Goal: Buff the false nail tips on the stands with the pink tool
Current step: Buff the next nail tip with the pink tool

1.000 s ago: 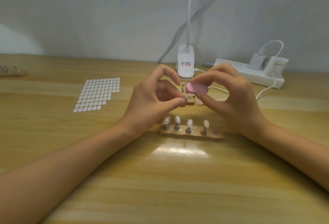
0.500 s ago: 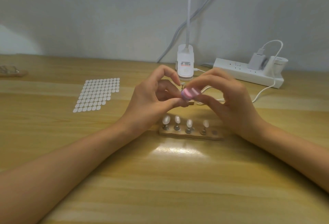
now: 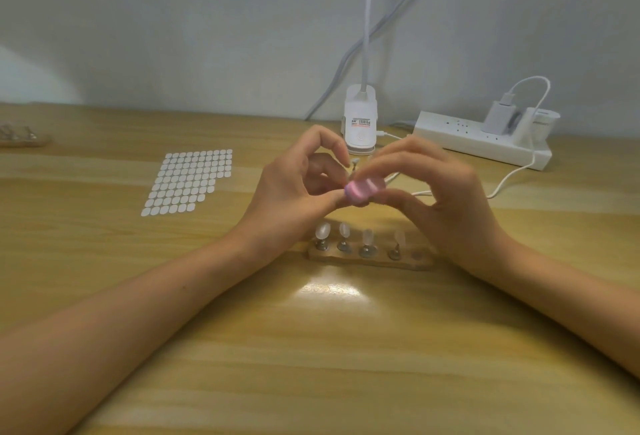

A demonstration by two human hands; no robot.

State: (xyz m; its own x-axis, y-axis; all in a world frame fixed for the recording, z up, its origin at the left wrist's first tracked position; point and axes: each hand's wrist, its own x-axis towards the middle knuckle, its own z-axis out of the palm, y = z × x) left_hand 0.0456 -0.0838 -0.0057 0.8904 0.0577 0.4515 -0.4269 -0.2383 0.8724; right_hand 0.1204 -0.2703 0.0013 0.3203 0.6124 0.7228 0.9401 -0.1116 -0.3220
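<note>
Hands buffed one tip [image 3: 355,160], the rack [image 3: 370,260] just below them.
The left hand [image 3: 294,192] pinched its stand [image 3: 354,168] steady; the right hand [image 3: 450,199] gripped the pink tool [image 3: 365,190] against it.

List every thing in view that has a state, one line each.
left hand, pinching a single nail stand
right hand, gripping the pink tool
pink tool, held above the table, blurred
four stands, upright in the wooden base, tips on
wooden base, right-end slot empty
charger, plugged into the power strip
dot sheet, flat, lower-right corner missing dots
</note>
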